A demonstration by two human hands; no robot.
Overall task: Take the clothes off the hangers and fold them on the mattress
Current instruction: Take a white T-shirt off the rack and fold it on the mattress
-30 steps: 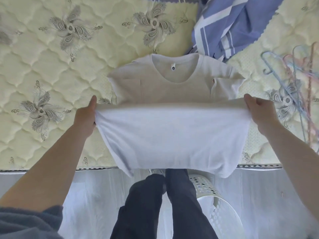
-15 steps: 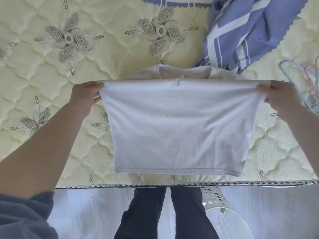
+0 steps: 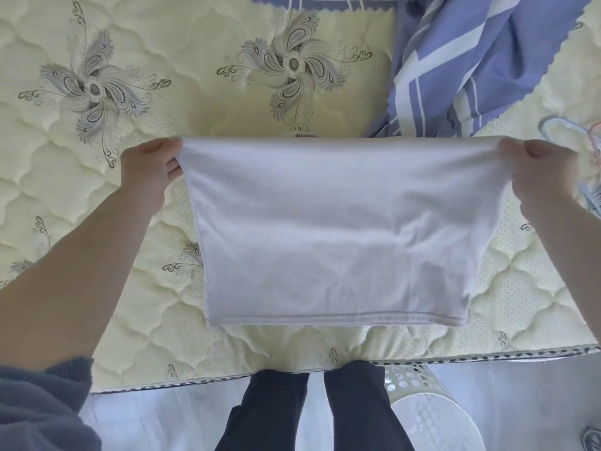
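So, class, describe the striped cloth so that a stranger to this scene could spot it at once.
Find the pale quilted mattress filling most of the view. At its far right, beyond the held-up white shirt, lies a crumpled cloth. It alone is blue with white stripes and a zigzag edge.

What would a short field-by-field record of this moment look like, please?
garment: white T-shirt, held stretched by its top edge over the mattress
left hand: pinches the top left corner
right hand: pinches the top right corner
far side: crumpled blue striped cloth
right edge: hangers on the mattress
floor: white perforated basket beside the person's legs
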